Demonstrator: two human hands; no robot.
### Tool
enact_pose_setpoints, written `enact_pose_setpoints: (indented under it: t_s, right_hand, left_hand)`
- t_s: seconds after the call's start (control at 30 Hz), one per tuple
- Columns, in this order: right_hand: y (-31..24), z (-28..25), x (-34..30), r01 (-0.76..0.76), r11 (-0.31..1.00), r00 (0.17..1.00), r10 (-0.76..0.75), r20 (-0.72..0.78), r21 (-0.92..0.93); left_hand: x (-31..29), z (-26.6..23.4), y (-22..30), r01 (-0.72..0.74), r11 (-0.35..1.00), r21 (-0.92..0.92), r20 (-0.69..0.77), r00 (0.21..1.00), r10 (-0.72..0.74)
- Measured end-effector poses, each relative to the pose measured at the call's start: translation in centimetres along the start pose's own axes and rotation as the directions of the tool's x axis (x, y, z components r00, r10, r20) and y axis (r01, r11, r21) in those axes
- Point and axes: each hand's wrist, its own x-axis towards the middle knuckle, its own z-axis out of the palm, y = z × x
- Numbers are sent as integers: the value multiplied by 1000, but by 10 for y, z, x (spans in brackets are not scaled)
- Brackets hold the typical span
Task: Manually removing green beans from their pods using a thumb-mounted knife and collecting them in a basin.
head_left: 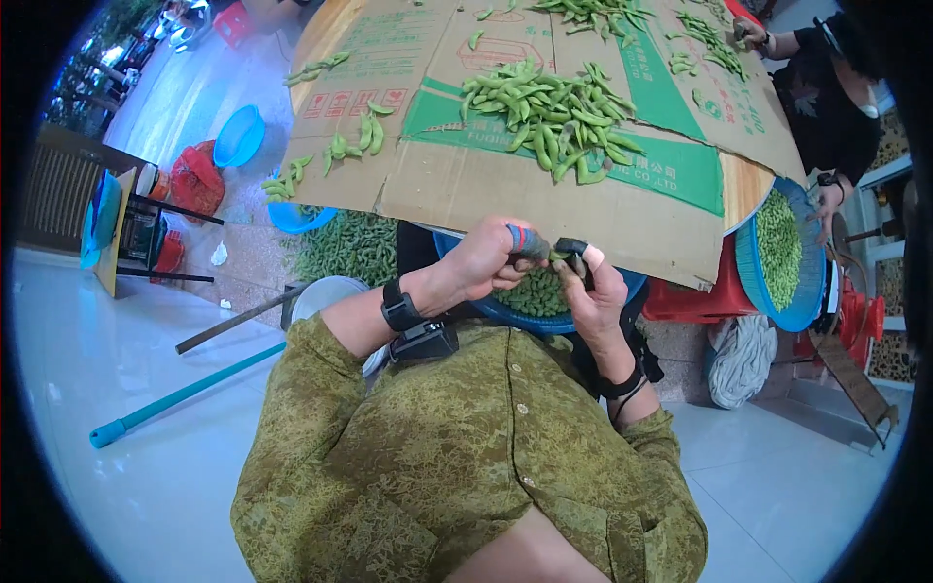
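Above a blue basin in my lap, my left hand and my right hand meet at their fingertips. Between them is a green bean pod, mostly hidden by the fingers. A grey and red wrap covers the thumb of my left hand, and black and white wrapping is on my right thumb. Shelled green beans fill the basin. Just beyond my hands, a pile of bean pods lies on flattened cardboard covering a table.
Smaller groups of pods lie at the cardboard's left. Many pods are heaped on the floor below. At right, another person's hand is beside a blue basin of beans. A teal pole and white bucket are at left.
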Motion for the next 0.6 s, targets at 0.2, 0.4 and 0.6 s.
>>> enact_pose_setpoints:
  t_s: [0.2,0.4,0.6]
  right_hand:
    - [-6,1,11,112,987,993,-107,47,-115]
    - [-14,2,13,-78,995,991,84,104,-62]
    - [-11,-9,12,-478,814,873,401,277,329]
  left_hand:
    - [-1,-12,-4,48,997,-58,80,996,-44]
    - [-6,-7,0,27,985,171,43,998,-35]
    - [-15,-6,5,57,983,177,26,998,-62]
